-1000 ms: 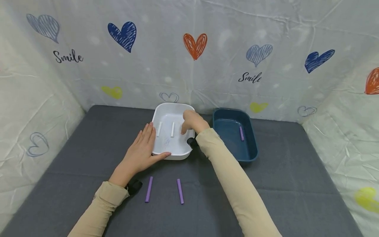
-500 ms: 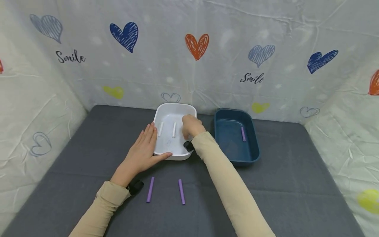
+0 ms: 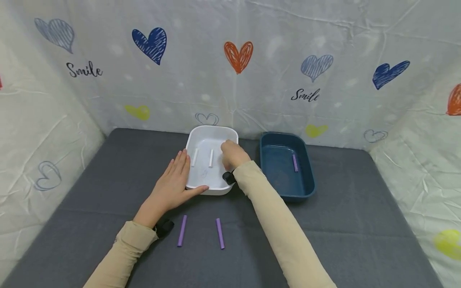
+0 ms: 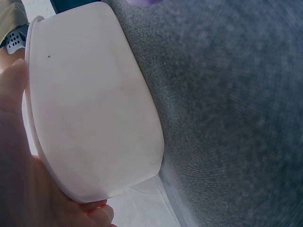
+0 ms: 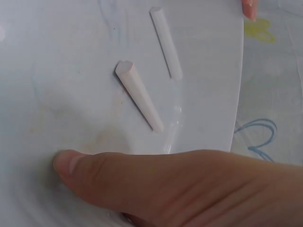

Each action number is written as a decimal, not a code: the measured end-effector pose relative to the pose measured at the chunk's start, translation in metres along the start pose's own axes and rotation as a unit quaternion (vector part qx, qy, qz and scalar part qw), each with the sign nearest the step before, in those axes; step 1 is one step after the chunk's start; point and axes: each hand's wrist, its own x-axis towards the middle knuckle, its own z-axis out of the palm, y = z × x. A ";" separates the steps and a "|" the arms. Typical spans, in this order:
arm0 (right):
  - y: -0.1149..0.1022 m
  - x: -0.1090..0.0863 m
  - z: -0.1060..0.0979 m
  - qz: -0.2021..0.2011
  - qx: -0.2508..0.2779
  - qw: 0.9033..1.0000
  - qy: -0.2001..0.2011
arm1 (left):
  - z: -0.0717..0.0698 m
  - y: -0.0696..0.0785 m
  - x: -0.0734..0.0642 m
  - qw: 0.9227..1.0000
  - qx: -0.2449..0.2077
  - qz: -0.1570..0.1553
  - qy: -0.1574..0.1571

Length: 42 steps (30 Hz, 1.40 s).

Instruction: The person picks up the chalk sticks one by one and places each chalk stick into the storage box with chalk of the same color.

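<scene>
The left hand (image 3: 172, 187) rests against a white plastic tray (image 3: 212, 191), straight fingers along its left side and thumb along the near rim. In the left wrist view, the tray's outer wall (image 4: 94, 104) stands beside that hand. Inside the tray, the right hand (image 3: 234, 154) reaches down at the right side, its fingers bent. The right wrist view shows its thumb (image 5: 118, 179) low over the tray floor; the other fingers and anything under them are hidden, so I cannot tell what it holds. Two white chalk sticks, one left (image 3: 195, 157) and one right (image 3: 211, 158), lie to its left.
A dark blue tray (image 3: 311, 188) stands right of the white one, with a purple chalk stick (image 3: 295, 163) in it. Two more purple sticks, one left (image 3: 182, 231) and one right (image 3: 220, 233), lie on the grey cloth (image 3: 345, 248) in front. A heart-printed curtain (image 3: 201, 80) hangs behind.
The right hand has sunk lower and slightly nearer inside the white tray, its fingers now tucked out of sight. The left hand has stayed at the tray's edge.
</scene>
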 end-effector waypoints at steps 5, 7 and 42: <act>0.001 0.001 0.003 0.005 0.002 1.000 0.000 | 0.001 0.000 0.000 1.000 -0.001 -0.001 -0.004; 0.002 0.002 0.003 0.003 0.001 1.000 0.004 | 0.001 0.000 0.000 1.000 -0.001 0.000 -0.004; 0.006 0.005 0.002 -0.023 -0.013 1.000 -0.010 | 0.004 -0.002 0.001 1.000 0.001 -0.001 -0.003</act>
